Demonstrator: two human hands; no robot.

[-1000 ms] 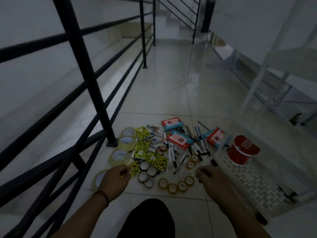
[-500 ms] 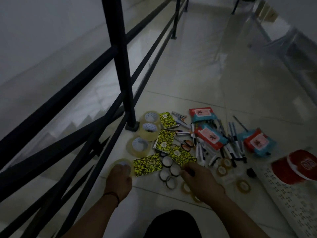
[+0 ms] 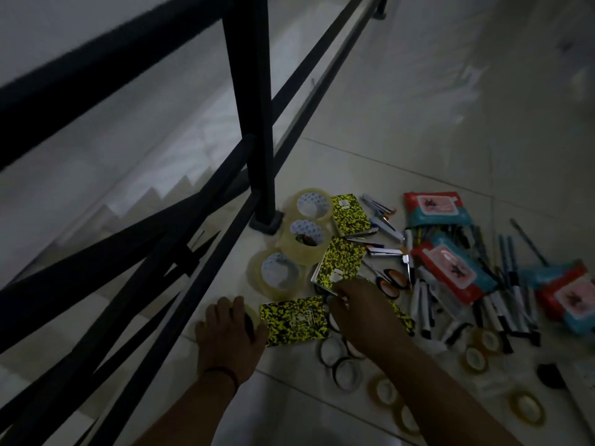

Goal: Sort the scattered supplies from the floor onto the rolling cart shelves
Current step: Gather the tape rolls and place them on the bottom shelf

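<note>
Down on the pale glossy floor tiles (image 3: pixel 402 130), beside the foot of a black metal stair railing (image 3: pixel 262 130), the supplies lie in a loose heap. The left hand (image 3: pixel 230 333) rests over a roll of clear packing tape (image 3: pixel 251 315) on the floor, fingers curled down around its rim, with a thin dark band on that wrist. The right hand (image 3: pixel 357 312) reaches to the near corner of a yellow-and-black speckled notebook (image 3: pixel 341 262), which is tilted with that edge raised; its fingers bend at the cover's edge, though the dim light hides whether they actually pinch it. A second speckled notebook (image 3: pixel 294 320) lies flat between the two hands, and a third (image 3: pixel 349 215) sits farther off, next to three more clear tape rolls (image 3: pixel 280 273) clustered by the railing post. To the right are orange-handled scissors (image 3: pixel 391 281), a scatter of black-and-white marker pens (image 3: pixel 502 304), and three red-and-teal wipe packets (image 3: pixel 455 272), partly overlapping the pens. Small narrow tape rings (image 3: pixel 346 371) lie nearest the person, under and beside the right forearm. A perforated white edge at the far lower right is too cropped to identify.
</note>
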